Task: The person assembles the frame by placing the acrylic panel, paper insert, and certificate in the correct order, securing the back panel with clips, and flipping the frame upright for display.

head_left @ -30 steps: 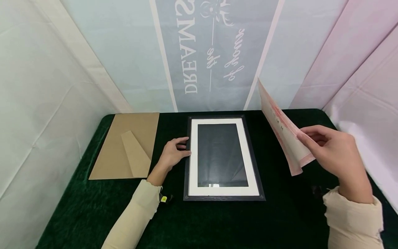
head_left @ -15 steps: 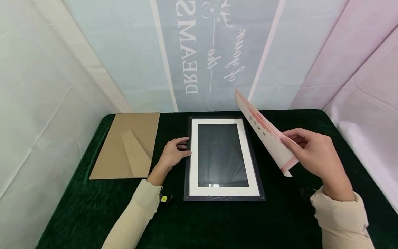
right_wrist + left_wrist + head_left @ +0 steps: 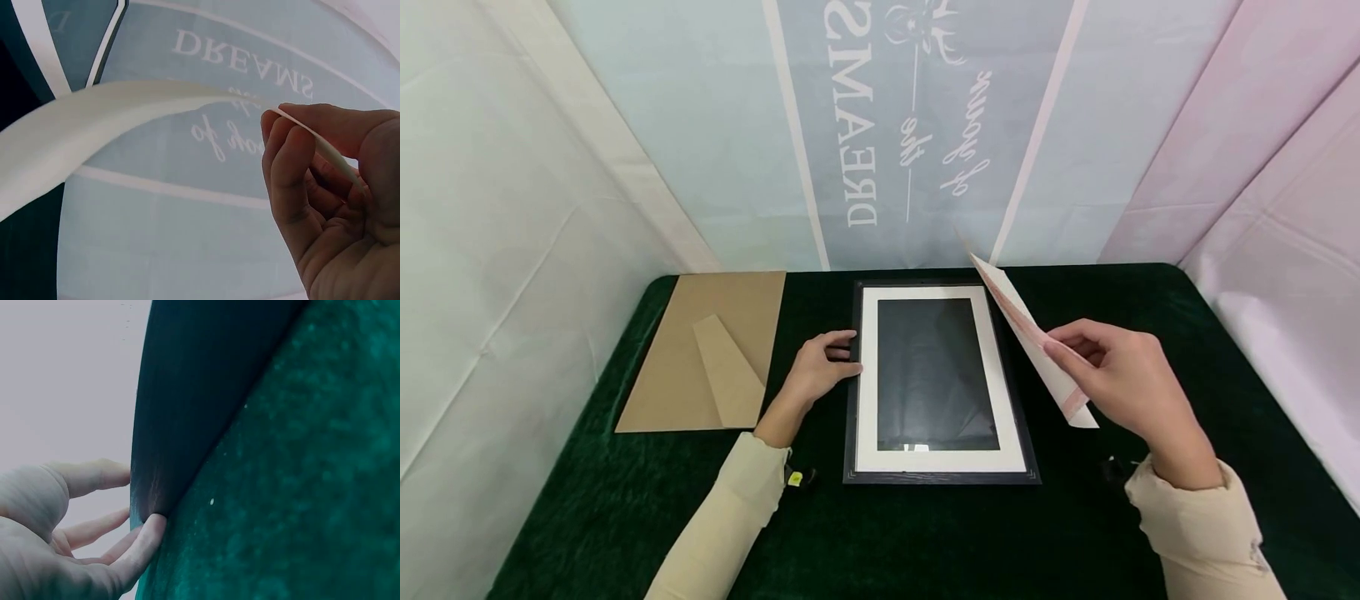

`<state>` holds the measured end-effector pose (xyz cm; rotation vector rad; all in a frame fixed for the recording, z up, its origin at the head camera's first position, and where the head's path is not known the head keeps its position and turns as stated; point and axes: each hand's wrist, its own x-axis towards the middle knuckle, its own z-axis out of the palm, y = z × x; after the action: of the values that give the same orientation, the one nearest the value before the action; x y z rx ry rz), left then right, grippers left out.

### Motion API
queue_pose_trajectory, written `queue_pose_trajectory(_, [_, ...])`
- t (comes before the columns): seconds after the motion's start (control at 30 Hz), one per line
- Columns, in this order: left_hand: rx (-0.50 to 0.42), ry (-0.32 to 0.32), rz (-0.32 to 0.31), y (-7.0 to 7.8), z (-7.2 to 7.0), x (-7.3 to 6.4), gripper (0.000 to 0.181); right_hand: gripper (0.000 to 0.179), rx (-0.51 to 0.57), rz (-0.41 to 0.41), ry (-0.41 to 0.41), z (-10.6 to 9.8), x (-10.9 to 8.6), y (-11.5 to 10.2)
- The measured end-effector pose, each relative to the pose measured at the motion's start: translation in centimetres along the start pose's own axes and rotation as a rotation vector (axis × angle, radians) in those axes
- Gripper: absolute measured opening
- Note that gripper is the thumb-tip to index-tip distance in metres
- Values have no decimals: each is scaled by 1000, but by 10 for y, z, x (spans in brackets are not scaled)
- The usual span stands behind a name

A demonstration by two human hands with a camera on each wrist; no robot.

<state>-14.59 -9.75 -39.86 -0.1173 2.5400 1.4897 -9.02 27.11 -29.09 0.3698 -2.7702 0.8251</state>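
In the head view, a black picture frame (image 3: 940, 478) with a white mat (image 3: 867, 400) around a dark glossy centre (image 3: 934, 375) lies flat on the table. My left hand (image 3: 815, 369) rests at its left edge, thumb and fingertips touching the border. The left wrist view shows a fingertip (image 3: 153, 525) against the frame's dark outer side (image 3: 194, 381). Between thumb and fingers, my right hand (image 3: 1131, 379) pinches a pink-and-white sheet of paper (image 3: 1057, 383). It is raised and tilted beside the frame's right edge. The right wrist view shows the sheet (image 3: 125, 106) bending away from the fingers.
A brown backing board (image 3: 658, 383) with a fold-out stand (image 3: 726, 375) lies left of the frame. Dark green cloth (image 3: 880, 542) covers the table. Behind it hangs a pale blue backdrop (image 3: 700, 150) with lettering; white fabric (image 3: 490, 250) hangs at the left side.
My right hand has carried the paper leftward and slightly lower, from out on the right to beside the frame, and the sheet has turned more edge-on. The left hand and frame have stayed put.
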Motion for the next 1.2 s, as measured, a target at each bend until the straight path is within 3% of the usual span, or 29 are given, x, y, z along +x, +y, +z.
queue_pose_trajectory(0.17, [-2, 3, 4, 2, -1, 0, 51, 12, 6, -31, -19, 9, -1, -8])
queue_pose_trajectory(0.4, [-3, 125, 62, 13, -2, -6, 40, 12, 10, -41, -90, 21, -2, -22])
queue_pose_trajectory(0.5, [-47, 138, 94, 20, -2, -10, 39, 10, 24, -34, -137, 26, -3, -28])
queue_pose_trajectory(0.7, [-169, 56, 103, 32, -3, -17, 45, 6, 12, -53, -199, 39, -8, -41])
queue_pose_trajectory(0.93, [-327, -73, 36, 39, 0, -20, 54, 6, 24, -109, -227, 55, -15, -53])
queue_pose_trajectory(1.2, [-407, -139, -1, 45, 7, -25, 53, 6, 52, -182, -259, 70, -24, -71])
